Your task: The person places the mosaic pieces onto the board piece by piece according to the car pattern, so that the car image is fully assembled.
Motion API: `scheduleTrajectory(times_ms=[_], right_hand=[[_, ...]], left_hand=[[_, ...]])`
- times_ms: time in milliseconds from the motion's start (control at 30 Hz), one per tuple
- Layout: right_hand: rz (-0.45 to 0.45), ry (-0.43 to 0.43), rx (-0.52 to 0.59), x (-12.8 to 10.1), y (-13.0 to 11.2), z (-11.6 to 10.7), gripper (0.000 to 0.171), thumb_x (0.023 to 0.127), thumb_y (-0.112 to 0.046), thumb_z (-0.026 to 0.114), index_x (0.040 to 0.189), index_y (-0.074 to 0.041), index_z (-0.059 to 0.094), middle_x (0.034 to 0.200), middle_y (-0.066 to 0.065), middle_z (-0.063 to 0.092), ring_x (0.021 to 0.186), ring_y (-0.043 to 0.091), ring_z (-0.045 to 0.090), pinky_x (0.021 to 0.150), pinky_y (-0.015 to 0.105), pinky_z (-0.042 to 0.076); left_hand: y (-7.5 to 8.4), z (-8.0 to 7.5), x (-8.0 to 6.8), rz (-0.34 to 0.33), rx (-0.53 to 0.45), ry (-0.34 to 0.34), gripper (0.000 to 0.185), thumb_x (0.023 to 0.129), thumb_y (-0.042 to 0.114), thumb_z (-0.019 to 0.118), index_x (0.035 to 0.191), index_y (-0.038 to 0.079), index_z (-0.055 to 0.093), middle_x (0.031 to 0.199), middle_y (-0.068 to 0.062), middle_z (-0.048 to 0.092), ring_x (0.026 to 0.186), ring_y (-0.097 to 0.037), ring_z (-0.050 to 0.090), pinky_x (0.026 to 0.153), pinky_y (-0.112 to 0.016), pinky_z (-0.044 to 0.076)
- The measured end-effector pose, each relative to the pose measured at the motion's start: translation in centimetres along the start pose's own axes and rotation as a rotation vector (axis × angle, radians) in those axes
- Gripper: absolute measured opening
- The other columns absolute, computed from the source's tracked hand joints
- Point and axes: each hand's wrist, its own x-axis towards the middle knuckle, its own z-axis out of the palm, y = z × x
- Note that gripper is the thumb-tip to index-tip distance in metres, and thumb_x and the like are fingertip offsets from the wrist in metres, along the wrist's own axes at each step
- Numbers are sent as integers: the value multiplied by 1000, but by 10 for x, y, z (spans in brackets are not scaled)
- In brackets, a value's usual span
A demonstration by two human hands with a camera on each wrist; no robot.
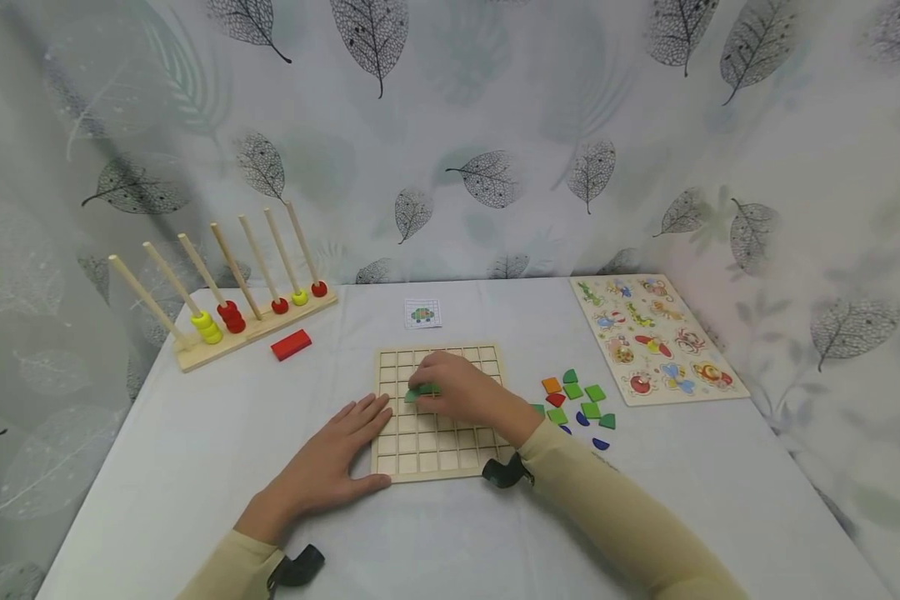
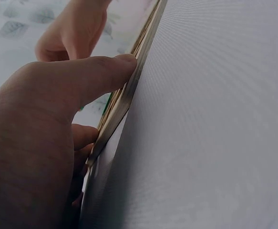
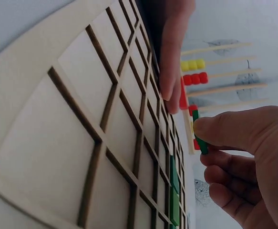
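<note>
A square wooden grid board (image 1: 427,461) lies mid-table. My right hand (image 1: 461,392) is over its upper middle and pinches a thin dark green tile (image 3: 200,136) between thumb and fingertip. In the right wrist view the tile stands above the grid, apart from it. Beneath that hand, green tiles (image 3: 175,207) sit in cells of the board, partly hidden in the head view. My left hand (image 1: 330,462) rests at the board's left side, fingers extended. In the left wrist view its thumb (image 2: 112,71) touches the board's edge.
Several loose green, orange, red and blue tiles (image 1: 591,410) lie right of the board. A picture card (image 1: 423,314) is behind it. At the back left stand a peg abacus with beads (image 1: 258,329) and a red block (image 1: 291,344). An animal puzzle board (image 1: 656,337) lies back right.
</note>
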Motion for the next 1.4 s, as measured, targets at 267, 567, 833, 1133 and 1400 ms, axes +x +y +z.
scheduleTrajectory(times_ms=[267, 567, 833, 1133, 1400], right_hand=[[16, -53, -61, 6, -1, 17, 18, 102, -25, 79, 116, -14, 83, 110, -4, 73, 108, 16, 65, 97, 31, 56], [-36, -62, -128, 8, 1, 24, 17, 100, -22, 79, 115, -14, 83, 110, -3, 72, 108, 17, 64, 98, 31, 55], [-80, -52, -129, 10, 0, 22, 18, 101, -22, 79, 115, -12, 84, 112, -1, 73, 110, 18, 65, 101, 30, 54], [-68, -72, -130, 10, 2, 21, 19, 101, -21, 80, 117, -13, 84, 115, -2, 74, 112, 18, 64, 101, 31, 54], [-80, -64, -98, 10, 1, 19, 17, 99, -17, 80, 115, -12, 84, 112, -2, 74, 108, 18, 63, 98, 30, 54]], left_hand=[[1, 0, 0, 6, -10, 4, 95, 97, 66, 69, 168, 9, 41, 177, -2, 29, 164, -26, 22, 132, -49, 21], [0, 1, 1, 14, 1, 20, 96, 96, 66, 70, 167, 8, 43, 177, -1, 29, 164, -26, 24, 132, -48, 23], [0, -1, 2, 4, 3, 13, 96, 97, 66, 69, 168, 8, 42, 178, -2, 29, 164, -24, 22, 132, -47, 22], [-1, 1, 1, 8, -2, 13, 95, 96, 66, 70, 168, 9, 42, 177, -2, 30, 164, -25, 23, 133, -40, 18], [0, -1, 1, -5, -8, 0, 96, 96, 67, 69, 168, 9, 41, 178, -1, 28, 164, -23, 21, 133, -44, 20]])
